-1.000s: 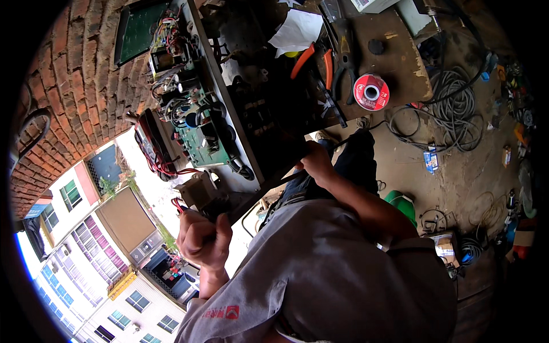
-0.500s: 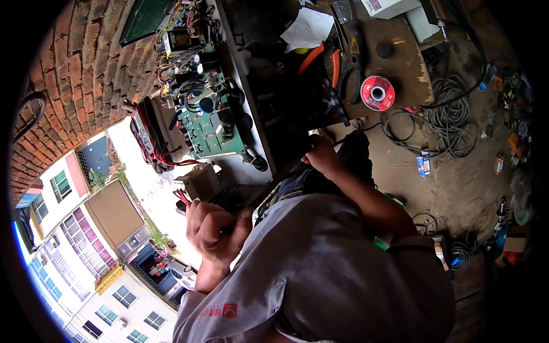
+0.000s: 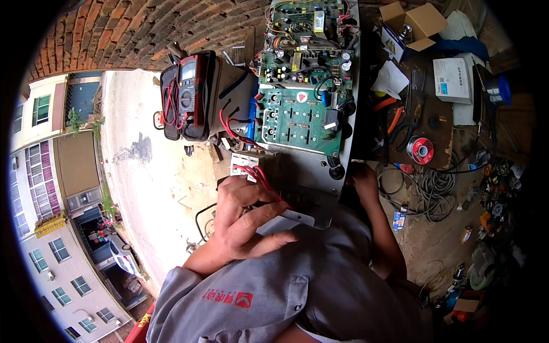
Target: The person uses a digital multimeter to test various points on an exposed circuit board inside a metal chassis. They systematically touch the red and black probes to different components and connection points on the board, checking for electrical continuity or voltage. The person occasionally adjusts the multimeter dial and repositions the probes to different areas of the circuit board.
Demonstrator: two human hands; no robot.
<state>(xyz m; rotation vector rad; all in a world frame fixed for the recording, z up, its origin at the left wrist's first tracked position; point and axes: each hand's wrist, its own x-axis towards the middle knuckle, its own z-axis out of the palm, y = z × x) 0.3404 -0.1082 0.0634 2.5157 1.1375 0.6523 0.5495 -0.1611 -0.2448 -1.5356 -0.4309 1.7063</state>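
Over the near end of a metal chassis (image 3: 309,166), my left hand (image 3: 243,220) is held with its thumb apart from its fingers. Red wires (image 3: 260,176) pass right behind those fingers, leading from a white block (image 3: 245,163); whether the fingers touch them I cannot tell. Green circuit boards (image 3: 294,120) with capacitors and cables sit on the chassis. My right hand (image 3: 363,182) is at the chassis's right side, its fingers in shadow and mostly hidden. A red-and-black multimeter (image 3: 187,94) rests in its case left of the boards.
Right of the chassis, a dark wooden bench holds a solder spool (image 3: 422,150), pliers (image 3: 407,127), a white box (image 3: 452,80) and an opened carton (image 3: 414,28). Coiled cable (image 3: 432,191) lies on the floor. A brick wall (image 3: 143,34) rises at the far left.
The view has shifted, bringing the boards and multimeter fully into sight. My left hand has gone from a closed fist to spread fingers; my right hand is now beside the chassis edge.
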